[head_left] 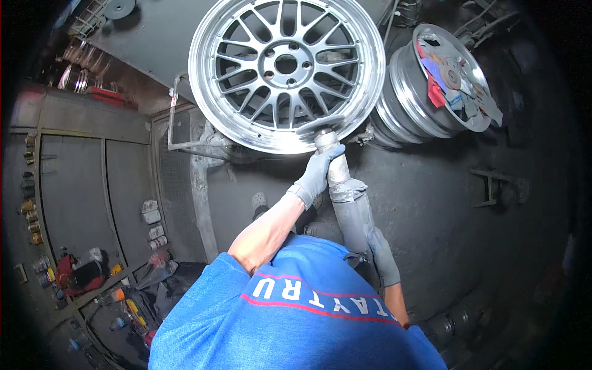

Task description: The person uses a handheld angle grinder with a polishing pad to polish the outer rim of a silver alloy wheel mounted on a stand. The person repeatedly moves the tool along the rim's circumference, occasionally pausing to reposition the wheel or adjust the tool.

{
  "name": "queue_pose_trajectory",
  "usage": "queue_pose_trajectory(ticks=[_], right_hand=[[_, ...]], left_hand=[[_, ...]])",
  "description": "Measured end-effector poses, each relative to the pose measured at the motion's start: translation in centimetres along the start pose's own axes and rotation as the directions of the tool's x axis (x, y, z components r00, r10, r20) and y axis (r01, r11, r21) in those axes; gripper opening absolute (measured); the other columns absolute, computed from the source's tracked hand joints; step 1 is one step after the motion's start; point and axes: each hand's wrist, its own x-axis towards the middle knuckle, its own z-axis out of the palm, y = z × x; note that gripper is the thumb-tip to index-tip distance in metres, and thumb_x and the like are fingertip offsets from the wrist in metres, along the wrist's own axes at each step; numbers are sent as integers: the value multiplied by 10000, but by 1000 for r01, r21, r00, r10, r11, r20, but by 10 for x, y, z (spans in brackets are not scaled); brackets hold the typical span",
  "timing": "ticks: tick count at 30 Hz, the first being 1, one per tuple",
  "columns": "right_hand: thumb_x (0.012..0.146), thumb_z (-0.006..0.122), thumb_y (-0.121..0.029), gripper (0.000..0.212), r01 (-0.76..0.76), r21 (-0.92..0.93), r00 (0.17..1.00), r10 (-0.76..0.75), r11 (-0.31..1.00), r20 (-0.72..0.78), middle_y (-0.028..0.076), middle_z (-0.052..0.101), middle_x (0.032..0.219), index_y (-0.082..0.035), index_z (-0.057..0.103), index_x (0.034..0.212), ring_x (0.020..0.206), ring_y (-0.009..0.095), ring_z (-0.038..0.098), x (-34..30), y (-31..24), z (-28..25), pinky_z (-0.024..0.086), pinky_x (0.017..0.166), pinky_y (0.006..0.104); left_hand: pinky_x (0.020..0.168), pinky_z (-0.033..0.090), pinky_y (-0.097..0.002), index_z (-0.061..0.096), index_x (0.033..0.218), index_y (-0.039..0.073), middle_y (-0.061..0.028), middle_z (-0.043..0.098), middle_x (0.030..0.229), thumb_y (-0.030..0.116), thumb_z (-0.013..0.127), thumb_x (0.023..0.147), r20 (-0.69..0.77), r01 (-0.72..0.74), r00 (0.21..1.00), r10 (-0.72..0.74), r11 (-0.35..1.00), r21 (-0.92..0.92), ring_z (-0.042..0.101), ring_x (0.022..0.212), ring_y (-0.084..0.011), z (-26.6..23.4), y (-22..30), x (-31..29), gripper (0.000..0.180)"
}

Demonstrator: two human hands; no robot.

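A large silver multi-spoke alloy wheel (285, 68) stands upright on a stand in front of me. A grey, dust-coated power polisher (345, 197) points up at the wheel's lower rim, its disc (320, 127) touching the shiny lip. My left hand (317, 169), in a grey glove, grips the tool's neck just below the disc. My right hand (382, 256), also gloved, holds the rear of the tool body near my chest. My blue shirt fills the lower middle of the view.
A second silver wheel (431, 86) leans at the right with cloth scraps and pads lying in it. A metal stand frame (185, 123) sits left of the wheel. Cans, bottles and a red bag (77, 274) clutter the dark floor at lower left.
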Motion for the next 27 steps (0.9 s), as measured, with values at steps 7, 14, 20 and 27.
queue_pose_trajectory(ticks=[7,14,20,27], right_hand=[[1137,611,-435,630,-51,49,998,52,997,-21,152,616,1529,20,552,1569,1395,252,564,-11,23,57,424,1203,386],[1114,634,-488,699,-81,364,996,92,928,-12,156,618,1533,31,545,1574,1392,263,578,-22,57,165,444,1190,401],[1115,627,-506,707,-104,577,993,119,810,11,154,630,1516,29,549,1570,1376,249,587,-20,83,253,454,1176,395],[1121,624,-467,656,-117,547,991,135,829,8,153,644,1494,20,566,1556,1364,236,589,-12,96,262,452,1172,393]], left_hand=[[805,605,-375,685,1218,111,-17,702,1012,251,890,938,-11,-13,1000,13,999,37,697,881,-172,-44,18,-25,374],[849,599,-371,683,1300,70,-40,725,1100,285,919,905,7,-39,999,39,975,218,706,953,-173,-99,64,-49,508],[860,595,-366,694,1299,40,-59,731,1125,312,925,896,28,-55,998,47,907,418,703,966,-175,-132,100,-65,538],[861,593,-356,701,1286,47,-61,738,1127,314,932,890,34,-66,998,56,888,455,703,954,-170,-138,108,-65,531]])
